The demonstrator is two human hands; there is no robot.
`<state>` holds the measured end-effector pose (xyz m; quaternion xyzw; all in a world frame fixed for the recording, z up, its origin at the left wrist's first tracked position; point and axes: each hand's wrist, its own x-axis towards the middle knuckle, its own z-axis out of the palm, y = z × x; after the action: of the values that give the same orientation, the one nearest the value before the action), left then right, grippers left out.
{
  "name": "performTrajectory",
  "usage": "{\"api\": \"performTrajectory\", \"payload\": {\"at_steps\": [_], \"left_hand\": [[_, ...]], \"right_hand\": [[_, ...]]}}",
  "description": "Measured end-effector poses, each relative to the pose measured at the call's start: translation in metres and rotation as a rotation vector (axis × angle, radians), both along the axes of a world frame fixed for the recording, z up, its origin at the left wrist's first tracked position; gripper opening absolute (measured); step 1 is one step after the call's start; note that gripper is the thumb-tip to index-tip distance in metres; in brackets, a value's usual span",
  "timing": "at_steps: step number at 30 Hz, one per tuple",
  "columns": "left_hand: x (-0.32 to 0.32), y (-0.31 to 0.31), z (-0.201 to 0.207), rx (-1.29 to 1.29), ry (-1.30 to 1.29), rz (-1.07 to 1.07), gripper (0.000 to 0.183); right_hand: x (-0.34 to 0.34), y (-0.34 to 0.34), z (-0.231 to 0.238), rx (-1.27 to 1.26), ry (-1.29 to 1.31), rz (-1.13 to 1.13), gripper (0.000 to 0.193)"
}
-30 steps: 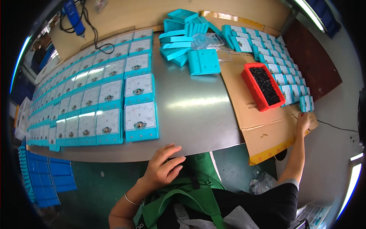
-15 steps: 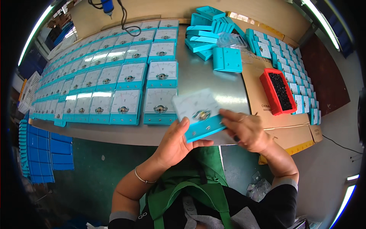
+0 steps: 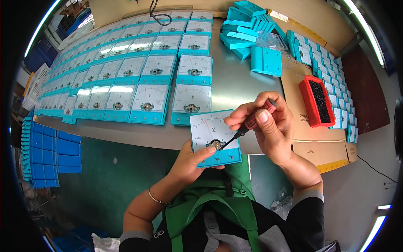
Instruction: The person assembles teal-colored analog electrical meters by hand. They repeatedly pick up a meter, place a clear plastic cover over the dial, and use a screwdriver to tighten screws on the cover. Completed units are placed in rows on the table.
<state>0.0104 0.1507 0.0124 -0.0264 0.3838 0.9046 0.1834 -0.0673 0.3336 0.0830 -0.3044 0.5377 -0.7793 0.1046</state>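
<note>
My left hand (image 3: 189, 163) grips a voltmeter (image 3: 205, 131) by its lower left, thumb on the face near the round metal movement and fingers beneath. The meter has a white scale with a needle and a teal base with small metal terminals. In my right hand (image 3: 275, 130) is a screwdriver (image 3: 254, 120) with a red and black handle, held slantwise between thumb and fingers. Its dark shaft points down to the left, and the tip meets the meter's face beside the movement. Whether it sits in a screw is too small to tell.
Rows of similar teal meters (image 3: 151, 98) cover the left of the metal table (image 3: 228, 90). Teal cases (image 3: 266, 61) are piled at the back. A red bin (image 3: 310, 110) of small black parts stands on cardboard (image 3: 296, 98) at right, beside more small meter units (image 3: 339, 96).
The meter has turned to face me more squarely and sits slightly lower. My right hand has left its edge and now holds the screwdriver against its face. The view has shifted a little.
</note>
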Motion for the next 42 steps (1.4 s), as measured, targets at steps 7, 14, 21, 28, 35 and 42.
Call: {"api": "performTrajectory", "payload": {"at_steps": [7,14,21,28,35,42], "left_hand": [[-0.001,0.015,0.001,-0.025,-0.013,-0.054,0.041],[-0.008,0.024,-0.004,-0.616,0.437,-0.075,0.036],[-0.031,0.026,-0.03,-0.584,0.295,-0.02,0.033],[-0.032,0.019,-0.027,-0.575,0.287,-0.077,0.035],[-0.033,0.013,-0.03,-0.645,0.321,-0.176,0.041],[-0.037,0.014,-0.031,-0.599,0.38,-0.167,0.041]], "right_hand": [[0.002,0.011,-0.006,0.06,0.027,0.069,0.026],[-0.015,0.037,-0.019,-0.056,-0.433,0.089,0.021],[-0.117,0.08,-0.016,0.682,0.376,-0.697,0.015],[-0.22,0.111,-0.044,1.342,0.193,-0.842,0.045],[-0.311,0.091,-0.043,1.386,0.046,-1.083,0.065],[-0.363,0.139,-0.076,1.01,-0.156,-1.217,0.038]]}}
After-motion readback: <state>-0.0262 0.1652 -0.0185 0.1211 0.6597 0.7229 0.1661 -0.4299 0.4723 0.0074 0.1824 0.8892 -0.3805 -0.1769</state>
